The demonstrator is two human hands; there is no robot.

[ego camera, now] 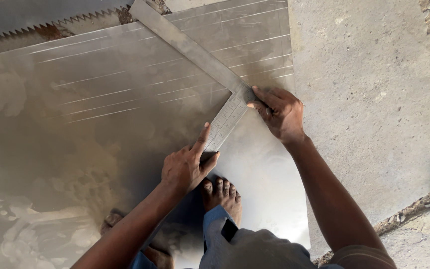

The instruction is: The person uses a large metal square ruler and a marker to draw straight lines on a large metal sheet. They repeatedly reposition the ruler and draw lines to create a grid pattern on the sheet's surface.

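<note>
**Kid:** What is that person doing down there?

**Me:** The person squats on a big shiny metal sheet (125, 124) that lies flat on the grey concrete floor (374, 99). A bare foot (222, 195) stands right on the sheet, just below the hands.

**Kid:** What is that long flat thing?

**Me:** That is a metal square ruler (210, 74), shaped like a corner. One long arm runs up toward the top of the sheet. The short arm, the one with little marks on it, points down toward the person. It lies flat on the sheet.

**Kid:** Where are the hands?

**Me:** The left hand (187, 164) is at the low end of the short arm. Its pointer finger lies along the ruler's edge and its thumb presses on the end. So its grip is not wrapped around anything; it pushes the ruler down. The right hand (279, 112) is at the corner of the ruler. Its fingers bend down onto the metal there and hold the corner in place.

**Kid:** What are those white lines?

**Me:** Thin scratched lines (175, 74) run across the top part of the sheet, side by side. The ruler crosses them.

**Kid:** And that spiky thing?

**Me:** At the top left a saw blade (51, 25) with sharp teeth lies at the sheet's far edge, well apart from both hands.
</note>
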